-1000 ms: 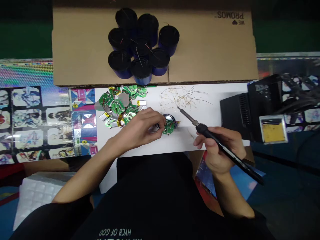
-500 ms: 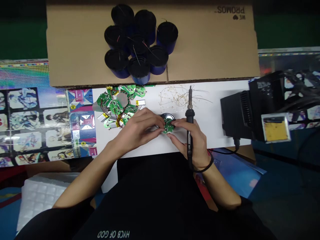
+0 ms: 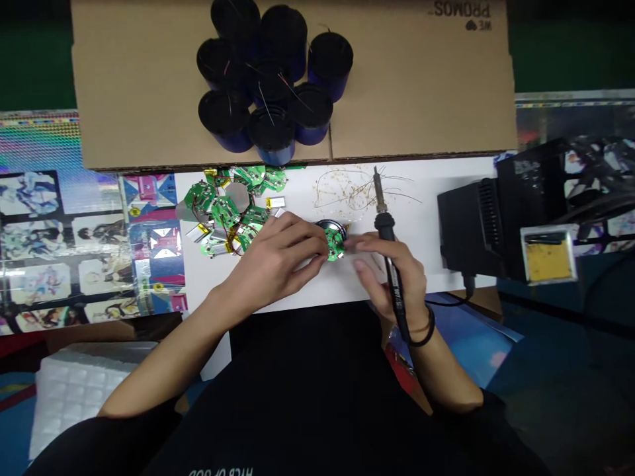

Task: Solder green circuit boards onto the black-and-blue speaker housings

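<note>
A small green circuit board (image 3: 336, 243) sits against a round black part with a shiny rim (image 3: 331, 227) on the white work surface. Its left edge is pinched by my left hand (image 3: 285, 254); the fingertips partly cover it. My right hand (image 3: 399, 277) is just right of the board, thumb and forefinger apart and slightly blurred. A black soldering iron (image 3: 391, 264) is carried in that same hand, lying across it with the metal tip pointing away from me. How the fingers grip its handle is partly hidden.
Left of my hands lies a pile of green circuit boards with small batteries (image 3: 225, 211). Several dark blue cylinders (image 3: 272, 135) with wires stand on cardboard (image 3: 421, 86). Thin wire scraps (image 3: 357, 188) lie ahead. A black soldering station (image 3: 466, 225) and yellow sponge tray (image 3: 548, 258) are right.
My right hand has drawn back from the board to the right, its thumb now off the edge. The soldering iron has tilted with it. My left hand stays at the board.
</note>
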Tool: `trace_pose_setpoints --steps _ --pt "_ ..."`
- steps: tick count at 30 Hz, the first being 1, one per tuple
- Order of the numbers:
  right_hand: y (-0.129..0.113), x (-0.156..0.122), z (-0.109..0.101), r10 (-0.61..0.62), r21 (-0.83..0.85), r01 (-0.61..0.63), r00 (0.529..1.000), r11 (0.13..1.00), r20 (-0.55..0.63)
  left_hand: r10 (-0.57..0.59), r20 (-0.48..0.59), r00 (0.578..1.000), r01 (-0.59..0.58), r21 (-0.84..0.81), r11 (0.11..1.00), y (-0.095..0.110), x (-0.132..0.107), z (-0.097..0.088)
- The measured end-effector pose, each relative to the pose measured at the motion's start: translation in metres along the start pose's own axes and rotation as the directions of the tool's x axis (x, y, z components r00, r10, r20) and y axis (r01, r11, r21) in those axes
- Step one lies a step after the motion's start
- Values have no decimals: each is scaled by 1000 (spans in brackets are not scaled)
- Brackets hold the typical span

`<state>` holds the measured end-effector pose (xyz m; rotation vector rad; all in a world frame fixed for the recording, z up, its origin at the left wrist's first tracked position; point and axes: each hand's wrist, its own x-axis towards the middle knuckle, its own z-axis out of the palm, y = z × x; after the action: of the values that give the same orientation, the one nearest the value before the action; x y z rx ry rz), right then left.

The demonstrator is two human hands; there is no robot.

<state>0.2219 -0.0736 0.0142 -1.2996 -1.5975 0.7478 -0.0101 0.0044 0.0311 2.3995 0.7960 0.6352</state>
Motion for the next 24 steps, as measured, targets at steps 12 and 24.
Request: trace_pose_setpoints --steps 12,24 --pt "-6 -40 -27 72 89 -39 916 995 -395 21 361 932 -135 295 946 13 35 -26" --pt "-3 -70 -23 91 -34 -100 975 994 -202 7 393 920 -106 230 967 16 42 -31"
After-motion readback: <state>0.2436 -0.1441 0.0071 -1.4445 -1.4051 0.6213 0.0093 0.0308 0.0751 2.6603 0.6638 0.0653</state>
